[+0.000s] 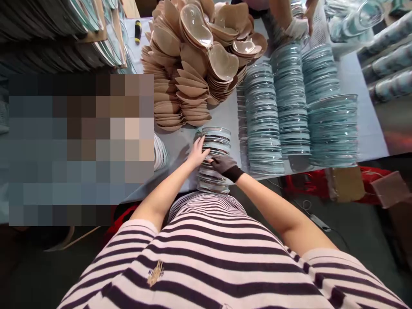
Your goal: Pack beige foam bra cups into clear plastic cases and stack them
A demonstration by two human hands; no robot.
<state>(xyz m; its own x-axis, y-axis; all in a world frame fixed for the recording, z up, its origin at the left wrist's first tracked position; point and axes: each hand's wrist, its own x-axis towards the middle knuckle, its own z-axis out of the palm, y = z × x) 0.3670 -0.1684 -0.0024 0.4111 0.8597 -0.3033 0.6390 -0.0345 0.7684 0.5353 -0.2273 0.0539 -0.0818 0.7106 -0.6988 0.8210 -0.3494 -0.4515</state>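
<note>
A short stack of clear round plastic cases (216,141) stands at the near edge of the table (357,86). My left hand (197,153), bare, presses its fingers against the stack's left side. My right hand (223,163), in a dark grey glove, rests against the stack's front, fingers curled onto it. Both hands meet at the middle of the stack. The lower cases are partly hidden behind my hands.
Tall stacks of clear bluish cases (291,98) fill the table to the right. A heap of beige cup-shaped pads (193,60) lies behind. Another person's gloved hand (296,28) works at the far edge. Flat stacked sheets (58,34) sit far left; a blurred area covers the left.
</note>
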